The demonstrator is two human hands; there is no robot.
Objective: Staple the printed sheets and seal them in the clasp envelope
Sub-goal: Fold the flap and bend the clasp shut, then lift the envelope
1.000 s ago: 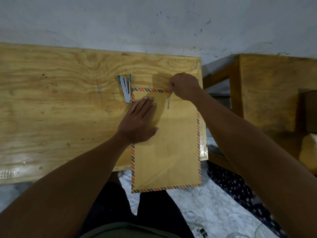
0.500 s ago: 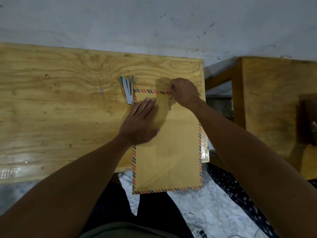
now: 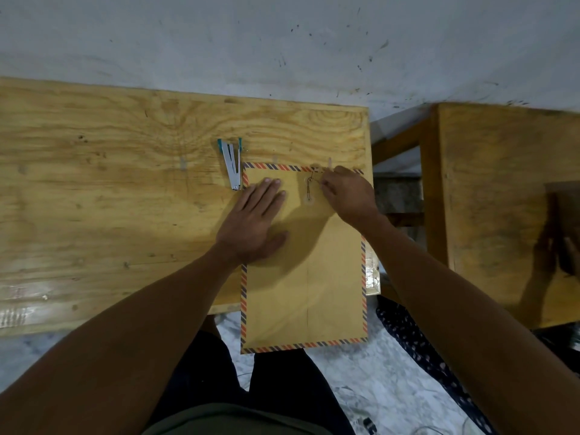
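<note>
Left hand (image 3: 255, 223): flat, fingers straight, pressing on envelope (image 3: 314, 277)
Right hand (image 3: 346, 196): pinching string (image 3: 314, 180) at envelope top
Stapler (image 3: 233, 163): on table (image 3: 110, 183), beside envelope

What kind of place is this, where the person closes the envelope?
Probably a simple home or workshop room, not an office. The envelope and stapler lie on a bare plywood table against a scuffed white wall, above a marble-patterned floor.
</note>
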